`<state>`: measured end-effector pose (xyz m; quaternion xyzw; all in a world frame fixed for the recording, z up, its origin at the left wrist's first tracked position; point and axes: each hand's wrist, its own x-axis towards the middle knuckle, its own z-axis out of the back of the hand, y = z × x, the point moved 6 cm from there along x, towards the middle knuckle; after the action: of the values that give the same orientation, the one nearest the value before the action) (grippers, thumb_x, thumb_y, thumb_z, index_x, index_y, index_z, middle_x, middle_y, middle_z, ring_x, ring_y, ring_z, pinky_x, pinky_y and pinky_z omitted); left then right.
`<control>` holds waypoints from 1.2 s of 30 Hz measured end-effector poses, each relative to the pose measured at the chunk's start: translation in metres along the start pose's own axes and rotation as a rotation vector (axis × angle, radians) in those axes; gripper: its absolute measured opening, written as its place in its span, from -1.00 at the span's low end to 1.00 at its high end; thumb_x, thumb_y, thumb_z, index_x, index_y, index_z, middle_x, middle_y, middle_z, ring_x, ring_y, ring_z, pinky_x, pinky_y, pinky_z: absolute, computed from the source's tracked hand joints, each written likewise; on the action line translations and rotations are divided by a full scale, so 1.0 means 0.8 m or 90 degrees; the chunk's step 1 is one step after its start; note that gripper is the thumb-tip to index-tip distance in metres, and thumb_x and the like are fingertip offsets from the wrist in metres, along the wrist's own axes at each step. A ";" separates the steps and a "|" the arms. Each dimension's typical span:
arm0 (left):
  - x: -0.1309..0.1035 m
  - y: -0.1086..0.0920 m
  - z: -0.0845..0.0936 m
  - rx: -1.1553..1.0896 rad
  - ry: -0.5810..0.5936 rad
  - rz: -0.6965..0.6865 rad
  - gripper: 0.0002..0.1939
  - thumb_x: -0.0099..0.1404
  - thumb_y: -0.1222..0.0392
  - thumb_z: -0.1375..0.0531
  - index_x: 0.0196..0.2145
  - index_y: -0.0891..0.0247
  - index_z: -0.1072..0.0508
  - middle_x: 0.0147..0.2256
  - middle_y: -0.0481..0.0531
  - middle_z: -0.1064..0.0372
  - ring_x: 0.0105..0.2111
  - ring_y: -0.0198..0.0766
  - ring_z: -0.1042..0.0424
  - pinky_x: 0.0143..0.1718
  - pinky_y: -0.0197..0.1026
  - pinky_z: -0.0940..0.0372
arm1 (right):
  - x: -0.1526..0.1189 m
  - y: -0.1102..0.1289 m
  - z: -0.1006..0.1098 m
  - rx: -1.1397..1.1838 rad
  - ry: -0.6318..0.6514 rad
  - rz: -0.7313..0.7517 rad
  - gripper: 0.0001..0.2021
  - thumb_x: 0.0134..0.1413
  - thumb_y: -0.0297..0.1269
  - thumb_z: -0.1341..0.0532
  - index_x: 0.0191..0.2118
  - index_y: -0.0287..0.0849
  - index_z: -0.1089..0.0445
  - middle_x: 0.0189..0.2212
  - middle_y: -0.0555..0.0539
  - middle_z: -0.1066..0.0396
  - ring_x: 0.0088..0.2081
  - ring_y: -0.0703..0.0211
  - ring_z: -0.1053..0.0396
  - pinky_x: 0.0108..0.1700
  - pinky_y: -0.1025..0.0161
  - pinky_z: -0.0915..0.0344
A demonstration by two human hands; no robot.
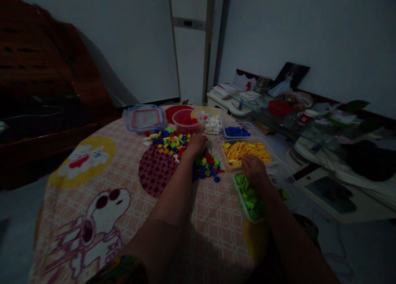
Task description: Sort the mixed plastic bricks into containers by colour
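My left hand (pixel 196 144) reaches over the pile of mixed toy building bricks (pixel 173 141) in the middle of the table, its fingers bent together at the far side; what they hold is hidden. My right hand (pixel 254 169) is at the near rim of the container of yellow bricks (pixel 244 151), fingers curled together; anything in them is too small to make out. Just below that hand stands a container of green bricks (pixel 249 197). Blue bricks (pixel 236 131) fill another container behind the yellow one. White bricks (pixel 212 124) lie beside a round tub of red bricks (pixel 188 121).
A clip-lid plastic box (pixel 146 118) sits at the table's far left. The patterned tablecloth (pixel 213 222) covers the round table. A cluttered glass shelf (pixel 275 114) runs along the right, with a paper cup (pixel 307 117). A wooden bench (pixel 52 69) is at left.
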<state>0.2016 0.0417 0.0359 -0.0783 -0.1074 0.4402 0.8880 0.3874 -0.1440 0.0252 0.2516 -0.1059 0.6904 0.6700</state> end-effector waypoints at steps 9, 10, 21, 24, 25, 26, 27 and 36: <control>0.001 0.005 0.018 -0.140 -0.042 0.023 -0.67 0.10 0.43 -0.20 -0.22 0.28 -0.67 -0.24 0.13 -0.59 -0.20 -0.12 -0.53 -0.09 -0.21 -0.34 | 0.001 -0.001 0.003 0.013 0.005 0.007 -0.70 0.31 -0.32 0.00 -0.30 -0.14 -0.48 -0.26 -0.21 -0.51 -0.16 0.01 -0.40 0.01 0.07 -0.29; 0.000 0.005 0.022 -0.153 -0.048 0.023 -0.68 0.10 0.43 -0.19 -0.23 0.28 -0.67 -0.25 0.12 -0.60 -0.20 -0.13 -0.53 -0.10 -0.21 -0.34 | 0.001 -0.001 0.003 0.012 0.004 0.006 -0.70 0.31 -0.32 0.00 -0.30 -0.14 -0.48 -0.26 -0.21 -0.51 -0.16 0.00 -0.40 0.01 0.07 -0.29; 0.005 -0.058 0.023 -0.432 -0.088 -0.047 -0.78 0.17 0.26 -0.22 -0.28 0.37 -0.63 -0.38 0.05 -0.57 -0.39 -0.27 -0.49 -0.27 -0.27 -0.36 | 0.002 0.000 0.000 -0.015 0.010 -0.009 -0.71 0.30 -0.34 -0.02 -0.33 -0.14 -0.47 -0.30 -0.20 -0.50 -0.19 0.01 -0.39 -0.03 0.09 -0.27; 0.008 -0.078 0.008 -0.499 -0.040 -0.102 -0.74 0.17 0.27 -0.20 -0.21 0.38 -0.61 -0.35 0.06 -0.57 -0.41 -0.29 -0.49 -0.29 -0.27 -0.38 | 0.002 0.000 0.002 -0.017 0.000 -0.005 -0.72 0.30 -0.34 -0.03 -0.35 -0.15 -0.46 -0.30 -0.19 -0.50 -0.21 0.03 -0.38 -0.06 0.11 -0.27; 0.008 -0.079 0.007 -0.509 -0.027 -0.123 -0.72 0.17 0.27 -0.21 -0.19 0.38 -0.61 -0.33 0.06 -0.58 -0.39 -0.29 -0.50 -0.27 -0.27 -0.39 | 0.002 0.000 0.002 -0.017 -0.005 -0.005 -0.72 0.30 -0.34 -0.03 -0.34 -0.15 -0.46 -0.30 -0.19 -0.51 -0.21 0.03 -0.38 -0.05 0.12 -0.27; 0.008 -0.077 0.008 -0.510 -0.017 -0.138 -0.71 0.16 0.27 -0.22 -0.17 0.38 -0.61 -0.30 0.07 -0.58 -0.37 -0.29 -0.51 -0.25 -0.26 -0.40 | 0.002 0.000 0.002 -0.018 -0.008 -0.004 -0.72 0.30 -0.33 -0.04 -0.34 -0.15 -0.46 -0.29 -0.19 -0.51 -0.21 0.04 -0.38 -0.05 0.12 -0.27; 0.007 -0.071 0.011 -0.500 -0.011 -0.146 -0.70 0.15 0.26 -0.23 -0.16 0.37 -0.61 -0.27 0.08 -0.59 -0.35 -0.28 -0.51 -0.22 -0.25 -0.41 | 0.002 0.000 0.002 -0.018 -0.006 -0.005 -0.72 0.30 -0.33 -0.04 -0.34 -0.16 -0.47 -0.29 -0.19 -0.51 -0.20 0.04 -0.37 -0.04 0.12 -0.26; -0.012 0.030 0.053 -0.225 0.004 -0.019 -0.66 0.10 0.24 -0.26 -0.15 0.35 -0.64 -0.25 0.11 -0.60 -0.24 -0.14 -0.54 -0.12 -0.20 -0.39 | 0.001 -0.003 0.000 0.002 -0.003 -0.001 -0.71 0.32 -0.31 -0.02 -0.30 -0.16 -0.47 -0.26 -0.21 -0.51 -0.17 0.02 -0.38 -0.01 0.10 -0.28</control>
<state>0.1666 0.0502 0.0704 -0.2329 -0.1817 0.4011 0.8671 0.3898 -0.1435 0.0249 0.2545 -0.1065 0.6891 0.6701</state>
